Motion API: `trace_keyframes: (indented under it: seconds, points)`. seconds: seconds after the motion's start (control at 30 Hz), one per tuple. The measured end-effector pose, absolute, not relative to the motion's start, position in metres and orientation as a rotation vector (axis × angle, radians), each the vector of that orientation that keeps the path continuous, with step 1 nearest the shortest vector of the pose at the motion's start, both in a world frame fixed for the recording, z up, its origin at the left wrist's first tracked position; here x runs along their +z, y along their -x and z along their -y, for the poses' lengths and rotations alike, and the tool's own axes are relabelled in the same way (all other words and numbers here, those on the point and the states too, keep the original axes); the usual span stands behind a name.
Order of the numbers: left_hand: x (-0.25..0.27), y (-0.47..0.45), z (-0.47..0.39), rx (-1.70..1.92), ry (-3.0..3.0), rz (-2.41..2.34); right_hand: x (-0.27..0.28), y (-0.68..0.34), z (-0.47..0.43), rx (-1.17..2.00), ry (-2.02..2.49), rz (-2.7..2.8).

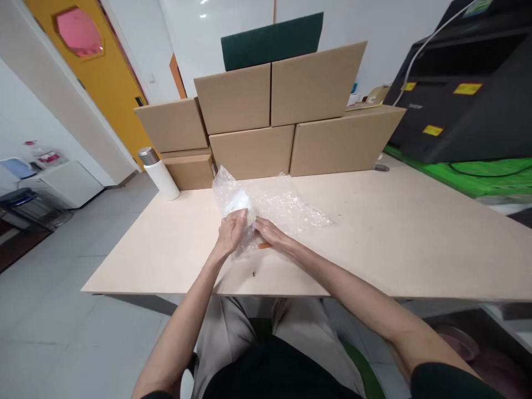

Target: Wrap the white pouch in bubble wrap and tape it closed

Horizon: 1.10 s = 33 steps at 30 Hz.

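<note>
A whitish object (238, 202), its kind hidden by the wrapping, lies on the table in clear bubble wrap (293, 209). My left hand (233, 228) is closed around its near left side, over the film. From the right, my right hand (271, 233) pinches the edge of the film beside the bundle. The loose part of the sheet spreads rightward over the tabletop. A small orange-brown piece (264, 245) shows just below my right hand, and a tiny dark bit (254, 274) is nearer the table's front edge.
Cardboard boxes (251, 152) stand stacked along the back of the wooden table (407, 238), with a dark green box (272, 41) on top. A white bottle with a metal cap (163, 176) stands at the back left. A black printer (461, 105) is at the right on a green surface.
</note>
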<state>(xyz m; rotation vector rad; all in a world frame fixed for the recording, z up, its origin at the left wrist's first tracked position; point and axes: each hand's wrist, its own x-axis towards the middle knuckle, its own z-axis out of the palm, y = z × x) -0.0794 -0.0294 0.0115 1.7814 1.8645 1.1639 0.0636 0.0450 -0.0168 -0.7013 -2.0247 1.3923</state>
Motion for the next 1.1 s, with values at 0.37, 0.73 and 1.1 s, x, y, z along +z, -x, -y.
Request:
trace_keyframes:
  seconds: [0.37,0.73,1.1]
  points:
    - [-0.012,0.065,0.020,0.619,-2.032,-2.027,0.005,-0.087,-0.064,0.617,0.869,2.336]
    - [-0.009,0.119,0.043,1.534,-0.727,-1.873,-0.004,-0.058,-0.053,0.653,1.048,2.537]
    - [0.035,0.032,0.005,1.628,-1.089,-1.453,-0.006,-0.100,-0.086,1.719,0.796,1.496]
